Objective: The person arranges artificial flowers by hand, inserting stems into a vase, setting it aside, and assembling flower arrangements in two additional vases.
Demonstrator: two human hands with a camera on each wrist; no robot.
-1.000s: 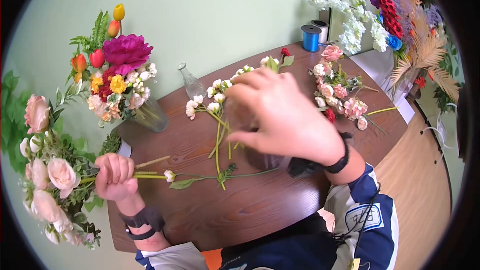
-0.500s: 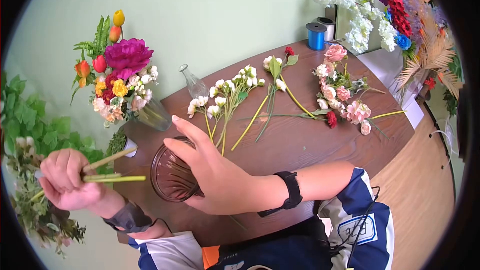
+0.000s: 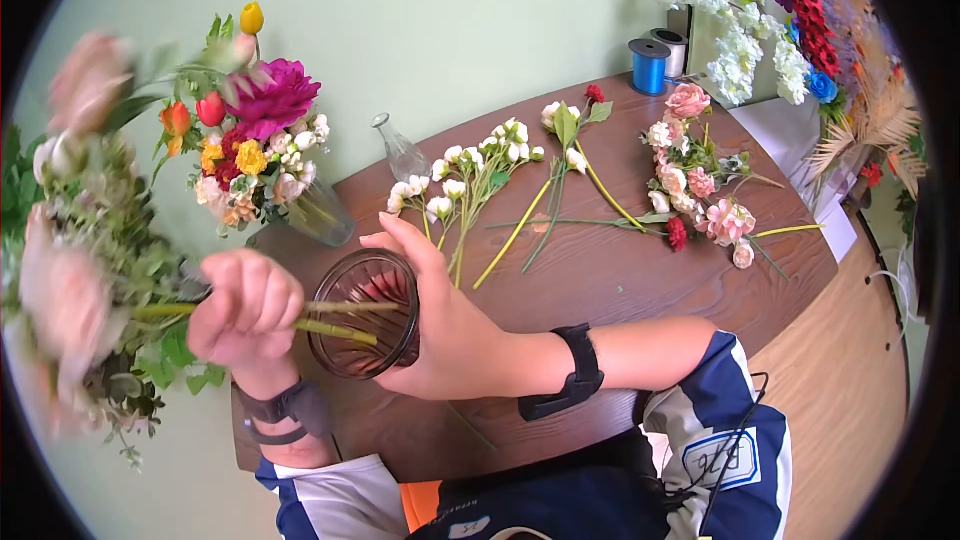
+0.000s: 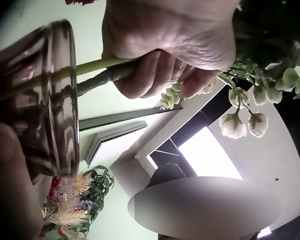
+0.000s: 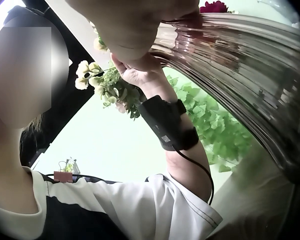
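Fingers of your left hand point(image 3: 248, 308) clamped round bouquet stems point(image 3: 338, 330), tips inside glass vase point(image 3: 364, 276); your right hand point(image 3: 452, 338) grips its side.

Two spools point(image 3: 650, 70), one tinted glass vase point(image 3: 352, 285), one slim clear bottle point(image 3: 404, 158), two red tabletop blooms point(image 3: 677, 233), one magenta bloom point(image 3: 272, 98)

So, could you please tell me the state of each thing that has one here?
Left hand: closed around stems.
Right hand: gripping the vase.
Purple-tinted ribbed glass vase: tilted, stem ends inside its mouth.
Pale pink rose bouquet: held, blooms blurred.
Small clear glass bottle: uncapped, no flowers in it.
Clear glass vase: filled with colourful flowers.
White-budded stems: lying on the table.
Blue ribbon spool: upright, wound.
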